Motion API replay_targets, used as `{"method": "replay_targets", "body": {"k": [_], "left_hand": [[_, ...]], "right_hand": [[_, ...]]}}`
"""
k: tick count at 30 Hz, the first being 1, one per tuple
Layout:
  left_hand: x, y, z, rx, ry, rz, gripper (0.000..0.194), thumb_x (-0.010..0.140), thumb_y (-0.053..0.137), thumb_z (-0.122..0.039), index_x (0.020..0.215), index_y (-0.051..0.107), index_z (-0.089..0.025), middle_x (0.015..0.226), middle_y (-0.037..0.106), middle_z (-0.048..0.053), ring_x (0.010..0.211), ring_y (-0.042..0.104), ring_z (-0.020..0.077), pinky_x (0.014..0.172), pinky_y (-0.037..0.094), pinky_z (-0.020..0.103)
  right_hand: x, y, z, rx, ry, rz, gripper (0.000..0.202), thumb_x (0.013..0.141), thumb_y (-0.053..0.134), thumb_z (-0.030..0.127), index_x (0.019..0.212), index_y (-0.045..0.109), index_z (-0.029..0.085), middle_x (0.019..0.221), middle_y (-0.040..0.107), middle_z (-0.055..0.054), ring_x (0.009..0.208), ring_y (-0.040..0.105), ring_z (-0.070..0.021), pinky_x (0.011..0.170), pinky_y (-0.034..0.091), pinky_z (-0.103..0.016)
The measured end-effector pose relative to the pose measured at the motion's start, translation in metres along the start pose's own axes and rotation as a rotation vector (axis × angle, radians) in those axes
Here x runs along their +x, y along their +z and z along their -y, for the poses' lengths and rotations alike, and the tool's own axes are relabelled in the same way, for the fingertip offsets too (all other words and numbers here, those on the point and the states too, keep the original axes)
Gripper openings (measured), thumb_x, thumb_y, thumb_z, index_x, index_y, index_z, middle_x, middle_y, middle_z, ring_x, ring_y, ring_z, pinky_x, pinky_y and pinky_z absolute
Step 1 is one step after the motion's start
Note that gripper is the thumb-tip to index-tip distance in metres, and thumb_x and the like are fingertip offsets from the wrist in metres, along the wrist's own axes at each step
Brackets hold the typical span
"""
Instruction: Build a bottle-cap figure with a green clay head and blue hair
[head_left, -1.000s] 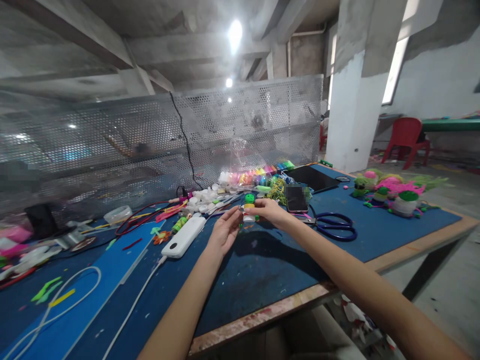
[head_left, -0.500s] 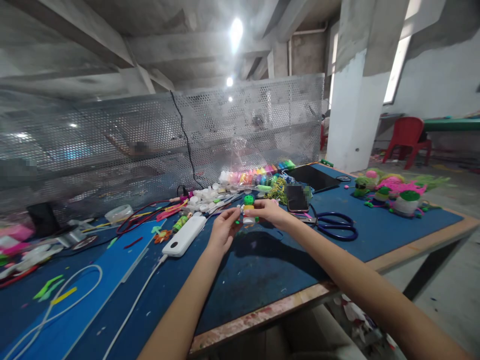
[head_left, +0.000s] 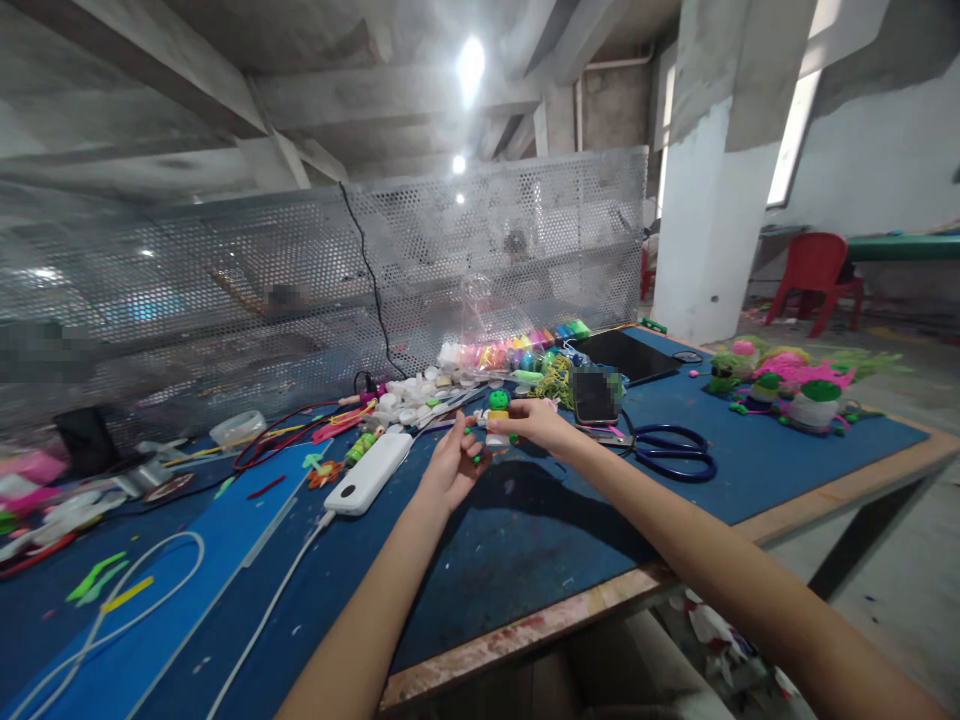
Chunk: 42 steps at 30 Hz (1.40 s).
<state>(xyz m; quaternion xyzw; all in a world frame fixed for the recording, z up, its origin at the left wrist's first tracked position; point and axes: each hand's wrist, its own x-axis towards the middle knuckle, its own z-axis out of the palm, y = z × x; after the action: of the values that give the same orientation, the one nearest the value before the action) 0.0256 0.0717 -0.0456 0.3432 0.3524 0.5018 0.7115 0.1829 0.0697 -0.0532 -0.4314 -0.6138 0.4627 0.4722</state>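
A small figurine [head_left: 497,417] with a round green head, a yellow middle and a white lower part is held upright above the table. My right hand [head_left: 536,424] pinches it from the right side, its fingers closed on the body. To the figurine's left is my left hand [head_left: 450,468], its thumb raised apart from the loosely curled fingers. Small green bits show at those fingers; whether they belong to the figurine I cannot tell. Dark blue-handled scissors [head_left: 675,452] lie right of my hands, beside a phone [head_left: 596,396].
A white power bank [head_left: 370,474] with a cable lies to the left. Behind my hands are white caps [head_left: 409,398] and a row of colourful clay pots [head_left: 510,352]. Several finished-looking figures [head_left: 816,405] stand at right. A perforated metal screen [head_left: 300,290] borders the table's back.
My left hand has loosened and drawn slightly away from the figurine, its thumb now lifted. My right hand keeps its hold in about the same place.
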Motion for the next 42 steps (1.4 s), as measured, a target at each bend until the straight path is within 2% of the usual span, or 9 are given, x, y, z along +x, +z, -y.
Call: {"method": "replay_targets", "body": {"k": [6,13,19,23,28,30,34,38,42], "left_hand": [[-0.001,0.000,-0.003,-0.032,0.014,-0.063,0.033,0.089,0.057,-0.031,0.118,0.055,-0.016,0.118,0.059,0.009,0.097,0.062,0.0219,0.080,0.053,0.042],[0.003,-0.004,-0.005,0.060,0.058,-0.225,0.033,0.089,0.056,-0.032,0.119,0.055,-0.016,0.119,0.059,0.010,0.098,0.061,0.0225,0.081,0.053,0.043],[-0.004,0.005,0.003,0.255,0.322,-0.286,0.033,0.089,0.057,-0.031,0.119,0.055,-0.016,0.119,0.059,0.010,0.099,0.061,0.0229,0.082,0.052,0.044],[-0.014,0.011,0.003,0.366,0.400,-0.230,0.029,0.089,0.057,-0.030,0.115,0.057,-0.017,0.117,0.060,0.009,0.097,0.061,0.0218,0.081,0.053,0.042],[-0.017,0.015,0.009,0.423,0.334,-0.103,0.028,0.089,0.058,-0.028,0.114,0.058,-0.015,0.112,0.062,0.008,0.092,0.063,0.0203,0.076,0.055,0.040],[-0.015,0.015,0.012,0.407,0.303,-0.072,0.029,0.089,0.058,-0.029,0.115,0.057,-0.015,0.111,0.062,0.008,0.091,0.063,0.0198,0.075,0.055,0.039],[-0.012,0.012,0.013,0.367,0.274,-0.061,0.030,0.089,0.057,-0.029,0.116,0.056,-0.016,0.112,0.061,0.008,0.091,0.063,0.0199,0.075,0.055,0.039],[-0.012,0.011,0.010,0.345,0.257,-0.068,0.031,0.089,0.057,-0.029,0.117,0.056,-0.016,0.114,0.061,0.009,0.093,0.063,0.0205,0.077,0.054,0.040],[-0.012,0.012,0.009,0.338,0.236,-0.060,0.032,0.089,0.057,-0.029,0.118,0.055,-0.016,0.115,0.060,0.009,0.094,0.062,0.0209,0.078,0.054,0.041]], "right_hand": [[-0.001,0.001,0.001,-0.006,0.004,-0.013,0.022,0.091,0.057,0.032,0.101,0.061,0.013,0.095,0.064,-0.004,0.078,0.063,-0.0145,0.069,0.054,-0.032],[-0.003,0.002,0.005,0.023,0.024,-0.055,0.023,0.091,0.056,0.032,0.104,0.060,0.013,0.098,0.064,-0.005,0.081,0.063,-0.0154,0.071,0.054,-0.033],[-0.005,0.007,0.006,0.082,0.018,-0.161,0.021,0.091,0.057,0.031,0.101,0.060,0.013,0.094,0.064,-0.004,0.078,0.063,-0.0142,0.068,0.054,-0.031],[-0.007,0.009,0.008,0.114,-0.077,-0.265,0.019,0.087,0.062,0.030,0.096,0.060,0.013,0.089,0.063,-0.002,0.074,0.061,-0.0133,0.065,0.053,-0.030],[-0.007,0.007,0.009,0.153,-0.179,-0.340,0.035,0.067,0.077,0.037,0.087,0.058,0.016,0.086,0.065,-0.003,0.077,0.061,-0.0156,0.066,0.051,-0.027],[-0.007,0.007,0.008,0.167,-0.180,-0.341,0.038,0.064,0.077,0.039,0.087,0.057,0.017,0.085,0.065,-0.004,0.078,0.061,-0.0167,0.066,0.051,-0.028],[-0.008,0.007,0.009,0.186,-0.149,-0.295,0.035,0.068,0.077,0.033,0.092,0.058,0.015,0.084,0.066,-0.003,0.076,0.062,-0.0157,0.067,0.052,-0.030],[-0.009,0.006,0.009,0.184,-0.118,-0.222,0.020,0.077,0.072,0.022,0.092,0.062,0.012,0.087,0.066,-0.002,0.076,0.064,-0.0145,0.071,0.054,-0.033],[-0.008,0.003,0.008,0.181,-0.110,-0.188,0.012,0.084,0.066,0.019,0.094,0.062,0.012,0.089,0.065,-0.002,0.078,0.064,-0.0143,0.074,0.054,-0.034]]}}
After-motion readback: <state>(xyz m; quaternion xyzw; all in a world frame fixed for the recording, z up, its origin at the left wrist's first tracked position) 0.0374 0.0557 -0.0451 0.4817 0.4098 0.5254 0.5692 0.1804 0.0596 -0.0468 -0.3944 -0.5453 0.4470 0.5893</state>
